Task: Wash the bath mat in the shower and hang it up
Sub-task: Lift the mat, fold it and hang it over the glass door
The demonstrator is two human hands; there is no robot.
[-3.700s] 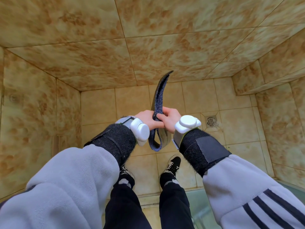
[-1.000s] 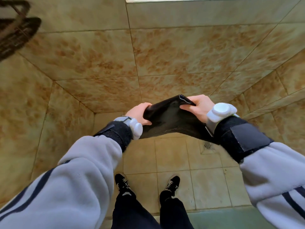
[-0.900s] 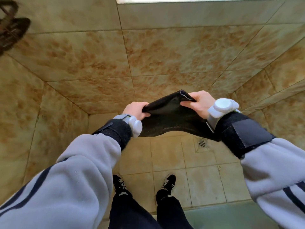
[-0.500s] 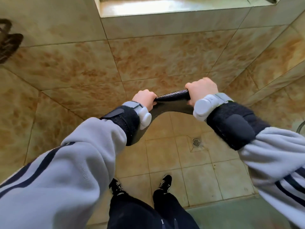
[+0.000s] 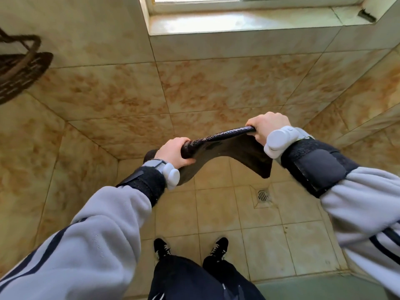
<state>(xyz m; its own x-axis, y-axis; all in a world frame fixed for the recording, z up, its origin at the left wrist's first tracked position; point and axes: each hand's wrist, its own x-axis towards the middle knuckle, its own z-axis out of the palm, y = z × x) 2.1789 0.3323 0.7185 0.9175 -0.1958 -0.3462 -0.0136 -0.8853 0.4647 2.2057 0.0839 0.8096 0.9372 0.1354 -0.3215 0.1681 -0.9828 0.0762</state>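
Between left hand [image 5: 174,151] and right hand [image 5: 267,126], bath mat [image 5: 229,146], taut.

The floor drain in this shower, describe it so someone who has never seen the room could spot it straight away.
Look at the beige tiled floor, below the dark bath mat held up in mid-air. Under the mat's lower right corner sits a small round slotted metal drain in a square recess. It is the only metal fitting among plain tiles.
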